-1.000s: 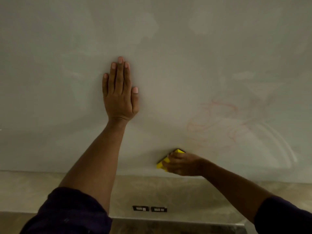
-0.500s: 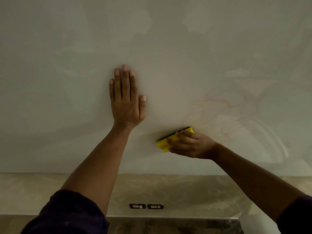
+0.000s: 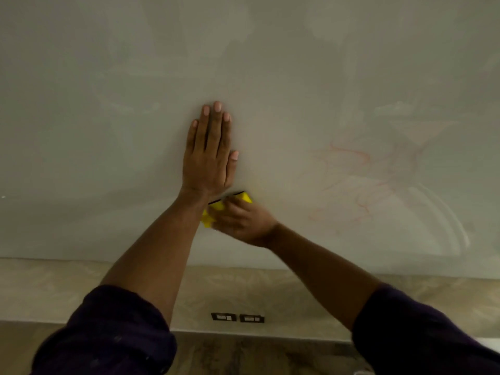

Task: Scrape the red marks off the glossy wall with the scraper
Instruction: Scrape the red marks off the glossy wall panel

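The right hand [image 3: 240, 221] has slid its one yellow scraper [image 3: 244, 197] leftward, fingers gripping it; left hand [image 3: 209, 155] flat

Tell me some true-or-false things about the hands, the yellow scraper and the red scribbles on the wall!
1. The left hand lies flat on the wall with straight fingers. True.
2. The left hand holds the scraper. False: the right hand grips it.
3. The red marks are to the right of both hands. True.
4. The scraper is on top of the red marks. False: it sits well to their left, just below the left hand's wrist.
5. The scraper is blue. False: it is yellow with a black edge.
6. Two small dark sockets sit on the band below the wall. True.
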`<state>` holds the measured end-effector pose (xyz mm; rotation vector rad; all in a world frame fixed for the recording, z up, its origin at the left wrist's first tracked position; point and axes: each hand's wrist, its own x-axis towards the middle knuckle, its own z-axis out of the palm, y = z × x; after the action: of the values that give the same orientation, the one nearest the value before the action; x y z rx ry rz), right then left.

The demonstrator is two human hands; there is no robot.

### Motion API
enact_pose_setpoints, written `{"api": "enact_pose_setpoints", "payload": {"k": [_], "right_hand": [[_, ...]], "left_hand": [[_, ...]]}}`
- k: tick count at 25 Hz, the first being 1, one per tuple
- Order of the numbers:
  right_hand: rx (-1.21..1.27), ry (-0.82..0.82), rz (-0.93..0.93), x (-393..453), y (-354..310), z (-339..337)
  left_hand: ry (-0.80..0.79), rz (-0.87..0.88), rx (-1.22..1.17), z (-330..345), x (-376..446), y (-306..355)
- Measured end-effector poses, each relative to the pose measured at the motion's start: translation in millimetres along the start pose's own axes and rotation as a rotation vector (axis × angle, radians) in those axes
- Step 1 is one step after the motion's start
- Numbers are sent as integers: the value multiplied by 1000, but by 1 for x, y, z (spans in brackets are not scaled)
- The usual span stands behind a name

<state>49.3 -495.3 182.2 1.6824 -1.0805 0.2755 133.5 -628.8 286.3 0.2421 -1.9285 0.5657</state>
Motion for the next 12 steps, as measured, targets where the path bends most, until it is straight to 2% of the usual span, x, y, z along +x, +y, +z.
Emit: {"api": "enact_pose_setpoints", "payload": {"k": [1, 3, 6, 7, 9, 12], "right_hand": [[8, -11, -27, 11, -18, 18], [41, -135, -140, 6, -44, 32], [80, -347, -286, -54, -41, 13], [37, -356, -319, -75, -31, -1], [-1, -228, -264, -110, -5, -28], [38, -151, 23, -127, 34, -66]], "left_hand": [[-17, 12, -2, -3, 0, -4], [-50, 43, 5, -9, -1, -9], [-69, 53, 12, -14, -2, -11], [-66, 38, 15, -14, -2, -9], [-55, 63, 21, -11, -3, -4], [-25, 283, 40, -3, 3, 5]]}}
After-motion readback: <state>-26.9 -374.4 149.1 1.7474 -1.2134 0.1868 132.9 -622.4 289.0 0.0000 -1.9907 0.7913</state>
